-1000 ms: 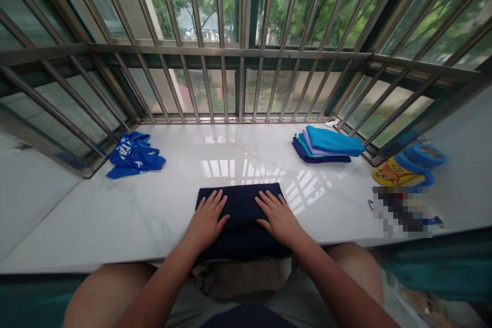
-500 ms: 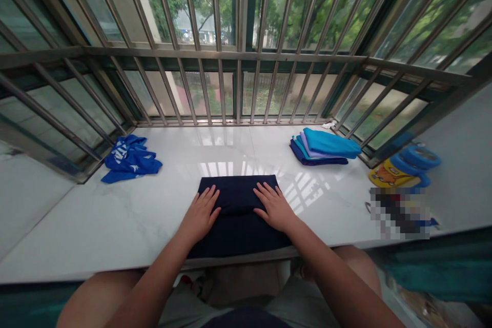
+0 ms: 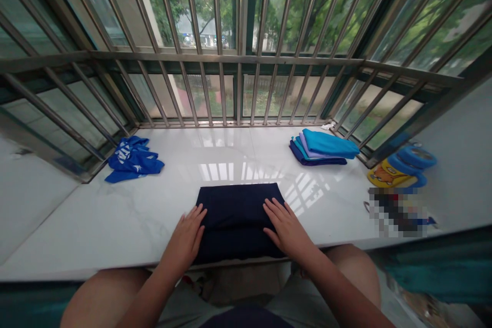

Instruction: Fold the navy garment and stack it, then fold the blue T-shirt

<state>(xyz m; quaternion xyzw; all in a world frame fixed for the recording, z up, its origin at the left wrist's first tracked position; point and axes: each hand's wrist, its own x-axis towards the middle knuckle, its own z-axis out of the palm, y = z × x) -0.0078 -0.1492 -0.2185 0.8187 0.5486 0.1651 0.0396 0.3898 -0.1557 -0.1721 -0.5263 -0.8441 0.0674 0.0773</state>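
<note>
A folded navy garment [image 3: 238, 218] lies flat on the white marble sill [image 3: 96, 225], near its front edge. My left hand [image 3: 186, 240] rests palm down against the garment's left side, its fingertips at the edge of the cloth. My right hand [image 3: 286, 230] lies flat on the garment's right edge, with the fingers spread. Neither hand grips anything. A stack of folded blue and purple clothes [image 3: 325, 147] sits further off to the right, and a crumpled blue printed shirt [image 3: 132, 160] lies to the left.
Steel window bars [image 3: 238, 56] run along the sill's far side, with glass and trees beyond. At the right stand a yellow cartoon-printed item [image 3: 386, 174] and blue rings [image 3: 413, 158]. A pixelated patch [image 3: 400, 212] hides the objects near the front right. My knees are below the sill.
My hands have slid apart, from the middle of the navy garment out to its left and right edges. The view has shifted slightly. The other clothes have not moved.
</note>
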